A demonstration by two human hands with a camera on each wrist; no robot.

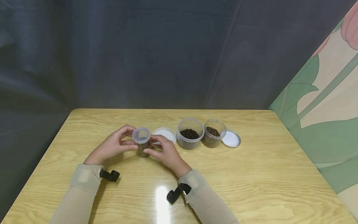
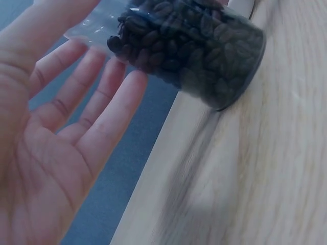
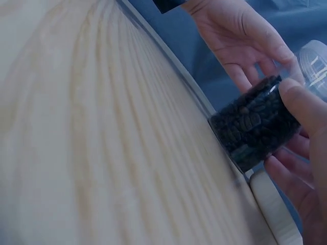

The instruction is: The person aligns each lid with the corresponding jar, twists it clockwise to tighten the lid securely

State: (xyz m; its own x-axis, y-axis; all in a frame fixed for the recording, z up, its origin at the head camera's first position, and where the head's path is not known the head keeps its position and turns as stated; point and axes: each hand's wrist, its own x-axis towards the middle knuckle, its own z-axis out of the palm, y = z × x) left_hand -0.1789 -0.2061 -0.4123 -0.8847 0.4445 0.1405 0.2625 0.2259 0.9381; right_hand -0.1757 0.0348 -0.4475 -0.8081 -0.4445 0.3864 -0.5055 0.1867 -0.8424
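A clear plastic jar [image 1: 143, 149] of dark coffee beans [image 2: 179, 46] stands upright on the table in front of me. Its see-through top [image 1: 141, 135] is above the beans; whether a lid covers it I cannot tell. From the left, my left hand [image 1: 116, 143] holds the jar near its top between thumb and fingers. My right hand [image 1: 167, 153] grips the jar's other side lower down, with the thumb [image 3: 299, 99] across the front and fingers behind. Just behind the right hand lies a white lid [image 1: 167, 133], partly hidden by it.
Right of the white lid stand two open clear tubs, one with dark beans [image 1: 190, 134] and one with browner beans [image 1: 213, 131]. Another white lid [image 1: 231, 138] lies beside them. A dark curtain [image 1: 156, 56] hangs behind the wooden table [image 1: 251, 180].
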